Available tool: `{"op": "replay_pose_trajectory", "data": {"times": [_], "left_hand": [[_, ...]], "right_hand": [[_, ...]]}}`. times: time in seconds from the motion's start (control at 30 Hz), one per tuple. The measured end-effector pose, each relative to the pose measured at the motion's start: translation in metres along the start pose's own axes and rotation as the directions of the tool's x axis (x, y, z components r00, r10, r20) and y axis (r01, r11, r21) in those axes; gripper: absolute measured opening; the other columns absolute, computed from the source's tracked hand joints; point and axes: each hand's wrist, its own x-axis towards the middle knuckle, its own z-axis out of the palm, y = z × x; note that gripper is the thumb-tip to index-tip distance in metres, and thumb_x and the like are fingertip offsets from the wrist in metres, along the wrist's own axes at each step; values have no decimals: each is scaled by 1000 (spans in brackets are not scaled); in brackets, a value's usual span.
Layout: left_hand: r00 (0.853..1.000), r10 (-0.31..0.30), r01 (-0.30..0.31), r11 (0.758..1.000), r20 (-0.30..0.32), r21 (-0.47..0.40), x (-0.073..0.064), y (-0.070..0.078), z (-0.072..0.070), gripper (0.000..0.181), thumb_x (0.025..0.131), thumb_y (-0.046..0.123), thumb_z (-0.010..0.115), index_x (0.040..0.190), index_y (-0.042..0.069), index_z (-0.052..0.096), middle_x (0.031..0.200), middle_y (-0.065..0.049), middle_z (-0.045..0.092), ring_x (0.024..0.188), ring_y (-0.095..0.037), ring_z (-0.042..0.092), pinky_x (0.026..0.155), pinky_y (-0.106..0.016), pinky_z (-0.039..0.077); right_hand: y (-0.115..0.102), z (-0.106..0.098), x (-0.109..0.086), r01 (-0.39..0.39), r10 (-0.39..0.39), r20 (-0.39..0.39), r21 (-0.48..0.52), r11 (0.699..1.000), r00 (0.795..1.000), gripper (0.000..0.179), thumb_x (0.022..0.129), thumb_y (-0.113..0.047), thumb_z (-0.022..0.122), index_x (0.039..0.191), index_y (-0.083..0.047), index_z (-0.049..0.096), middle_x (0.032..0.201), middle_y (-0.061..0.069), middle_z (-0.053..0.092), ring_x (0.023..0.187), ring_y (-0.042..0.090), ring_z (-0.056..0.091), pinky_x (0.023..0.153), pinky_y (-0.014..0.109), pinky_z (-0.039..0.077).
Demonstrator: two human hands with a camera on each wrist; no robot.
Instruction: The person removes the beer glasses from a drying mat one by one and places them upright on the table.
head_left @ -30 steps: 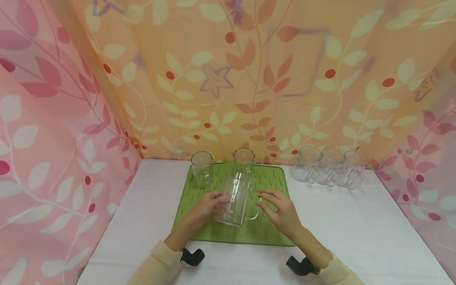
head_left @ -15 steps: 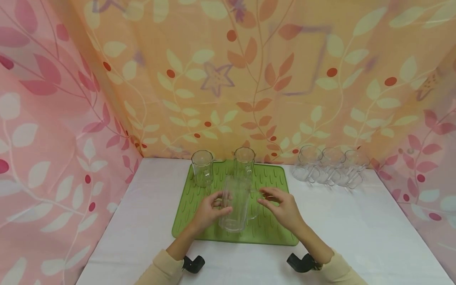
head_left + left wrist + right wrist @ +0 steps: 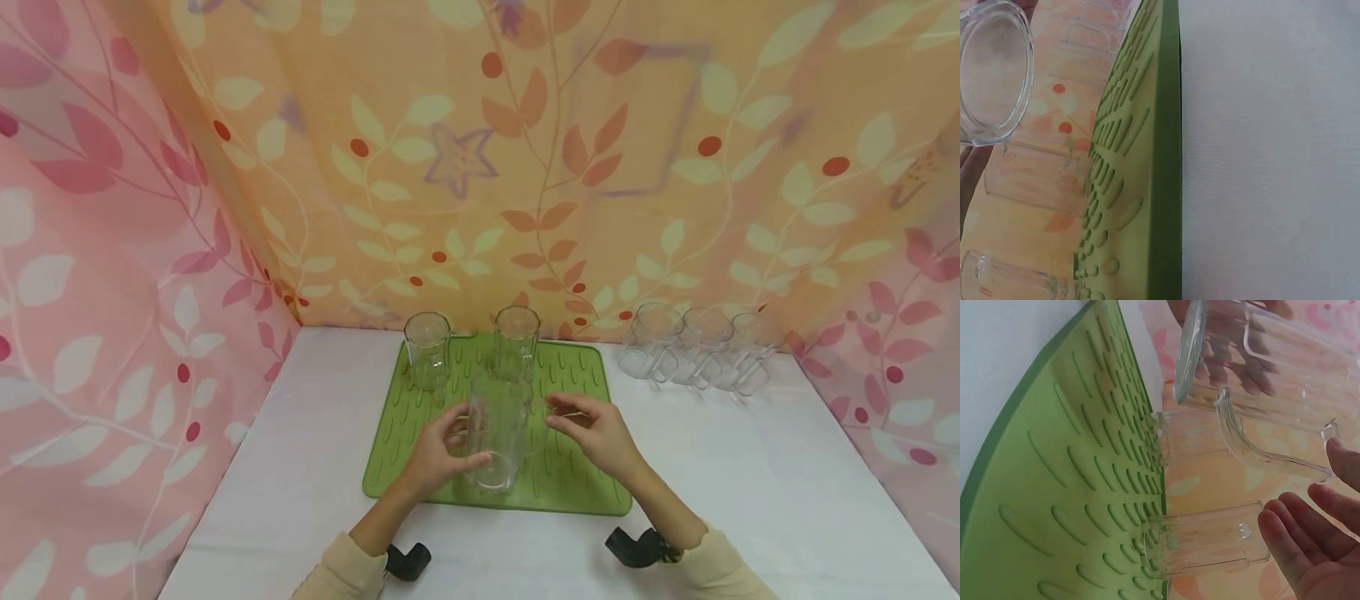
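Slanting inward, the left hand [image 3: 435, 454] holds a glass mug [image 3: 498, 425] in curled fingers [image 3: 453, 413].

Looking like a makeshift booth, curtained off around a white-topped table [image 3: 735, 475]. Enclosing it on 3 sides with leaf-printed drapes [image 3: 480, 208], running orange at the back and pink to left and right. Suggesting a staged household scene through a ridged green mat [image 3: 573, 471] and clear glass mugs [image 3: 498, 425], and a recording setup through 2 black wrist fittings [image 3: 408, 562].
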Motion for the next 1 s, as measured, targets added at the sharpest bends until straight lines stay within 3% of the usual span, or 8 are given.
{"op": "replay_pose_trajectory", "data": {"times": [0.1, 0.23, 0.33, 0.5, 0.63, 0.77, 1.0], "left_hand": [[997, 82, -82, 995, 0, 56, -1, 2, 1, 73, 76, 7, 80, 140, 0, 46, 129, -21, 59, 116, -26, 62, 93, -28, 56], [980, 200, -201, 973, 14, 112, 1, 2, 2, 74, 74, 5, 81, 140, 1, 48, 127, -19, 59, 115, -12, 60, 96, -31, 55], [971, 237, -238, 963, 25, 127, 1, 2, 2, 75, 73, 6, 81, 140, 2, 48, 127, -18, 58, 116, -9, 58, 97, -31, 55], [968, 247, -250, 958, 43, 137, 0, 2, 2, 78, 72, 7, 82, 142, 1, 46, 128, -18, 58, 118, -14, 58, 99, -31, 53], [964, 259, -265, 956, 61, 123, 1, 4, 2, 78, 73, 7, 81, 142, 0, 45, 127, -19, 58, 118, -26, 60, 101, -31, 52], [960, 269, -276, 956, 80, 96, 1, 5, 2, 76, 74, 6, 81, 141, 0, 46, 127, -21, 58, 119, -33, 59, 103, -28, 50], [959, 262, -270, 961, 109, 63, 1, 4, 4, 75, 74, 1, 80, 140, -1, 45, 131, -23, 57, 122, -36, 57, 106, -26, 47]], "right_hand": [[0, 0, -1, 21, -21, 8, 12, 1000, 1000, 31, 89, -11, 70, 117, 2, 67, 110, 22, 70, 97, 3, 66, 81, 18, 57], [-2, 0, -2, 71, -71, 9, 55, 996, 997, 27, 89, -8, 69, 112, 6, 68, 107, 25, 70, 94, 3, 67, 78, 19, 59], [-2, 0, -3, 102, -103, 9, 89, 991, 995, 24, 89, -4, 67, 111, 7, 68, 105, 26, 70, 92, 1, 68, 77, 19, 59], [-2, -4, -4, 130, -138, 36, 164, 978, 990, 25, 88, 3, 66, 111, 12, 66, 104, 30, 69, 93, -2, 68, 78, 20, 59], [-3, -9, -4, 132, -154, 72, 246, 960, 985, 26, 87, 4, 66, 110, 16, 64, 105, 7, 75, 94, 1, 70, 79, 22, 60], [-2, -12, -3, 140, -182, 110, 311, 940, 977, 26, 88, 5, 64, 109, 20, 61, 106, -14, 72, 95, 2, 70, 80, 22, 59], [-1, -17, -4, 146, -212, 166, 337, 930, 963, 26, 88, 6, 63, 109, 22, 61, 106, -2, 75, 97, 5, 71, 81, 22, 59]]}}
